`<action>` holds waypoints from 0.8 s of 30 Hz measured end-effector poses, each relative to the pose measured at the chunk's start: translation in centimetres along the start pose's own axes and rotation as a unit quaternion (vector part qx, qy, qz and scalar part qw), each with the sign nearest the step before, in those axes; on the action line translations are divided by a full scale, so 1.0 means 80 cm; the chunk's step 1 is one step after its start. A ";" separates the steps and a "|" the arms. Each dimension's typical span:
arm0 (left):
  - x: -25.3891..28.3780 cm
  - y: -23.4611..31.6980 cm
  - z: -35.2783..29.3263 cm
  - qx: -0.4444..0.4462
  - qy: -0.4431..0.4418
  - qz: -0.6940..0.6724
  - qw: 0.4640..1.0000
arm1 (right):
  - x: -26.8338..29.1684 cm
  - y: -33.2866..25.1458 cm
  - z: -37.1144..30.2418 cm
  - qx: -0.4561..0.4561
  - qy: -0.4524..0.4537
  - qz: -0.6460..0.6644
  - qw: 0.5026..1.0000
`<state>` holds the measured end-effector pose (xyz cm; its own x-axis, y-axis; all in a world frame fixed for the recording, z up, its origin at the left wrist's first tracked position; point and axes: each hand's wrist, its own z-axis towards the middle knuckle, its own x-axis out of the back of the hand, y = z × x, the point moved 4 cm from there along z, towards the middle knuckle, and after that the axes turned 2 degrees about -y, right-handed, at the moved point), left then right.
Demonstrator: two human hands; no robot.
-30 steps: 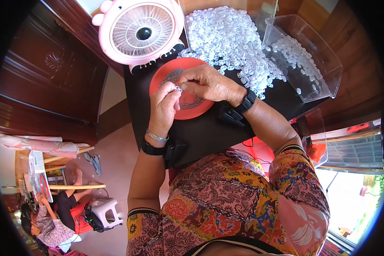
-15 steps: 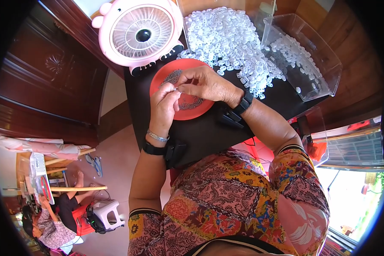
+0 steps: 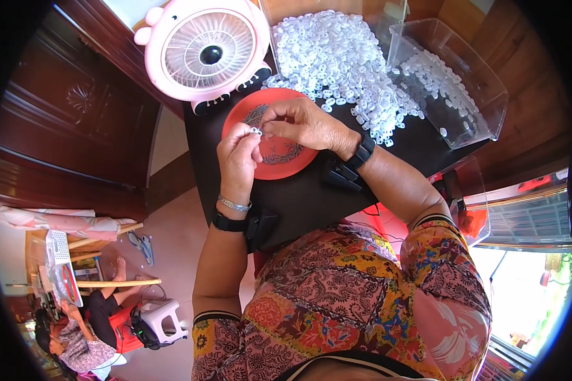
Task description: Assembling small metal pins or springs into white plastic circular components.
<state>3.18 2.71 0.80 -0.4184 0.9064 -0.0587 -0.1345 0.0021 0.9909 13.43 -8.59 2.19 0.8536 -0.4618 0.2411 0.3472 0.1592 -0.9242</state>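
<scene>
Over a red plate [image 3: 278, 171], my left hand [image 3: 238, 159] pinches a small white two-holed plastic piece [image 3: 256, 131] between thumb and fingertips. Just to its right, my right hand [image 3: 311, 130] has thumb and fingers drawn together close to the piece; whatever they hold is too small to make out. Many thin grey metal bits [image 3: 281, 156], like small screws or nails, lie scattered in the plate, partly covered by my hands. Beyond the plate spreads a big heap of similar white pieces [image 3: 330, 54] on the dark table [image 3: 299, 206].
A pink animal-shaped fan [image 3: 211, 54] stands at the far left of the table. At the right a clear plastic bin [image 3: 492, 120] lies tipped, white pieces inside. At lower left another person [image 3: 86, 343] sits near a white stool [image 3: 162, 320]. A dark wooden door [image 3: 76, 108] is on the left.
My fingertips have parted slightly, the left hand shifting a little to the left. The white piece in its grip now shows plainly. My right hand stays almost in place.
</scene>
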 end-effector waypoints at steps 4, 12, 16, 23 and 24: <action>0.000 -0.002 0.000 0.006 -0.003 0.003 1.000 | -0.002 -0.002 0.000 -0.013 -0.024 0.007 1.000; -0.001 -0.003 0.001 0.005 0.011 -0.005 1.000 | 0.004 0.004 -0.001 0.014 0.022 -0.072 0.997; -0.001 -0.001 0.000 -0.006 0.007 0.008 1.000 | -0.005 -0.004 0.000 0.077 0.029 -0.082 0.993; -0.008 0.002 -0.001 0.005 -0.028 0.031 0.999 | -0.003 -0.005 -0.002 0.064 0.012 -0.049 0.997; -0.008 0.000 -0.001 0.004 -0.043 0.027 0.999 | -0.002 -0.006 -0.002 0.065 0.012 -0.050 0.997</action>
<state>3.41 2.07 0.86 -0.3453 0.9385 0.0056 -0.1069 -0.0453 0.9932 13.06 -8.74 2.57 0.8029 -0.5020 0.3215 0.4789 0.2221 -0.8493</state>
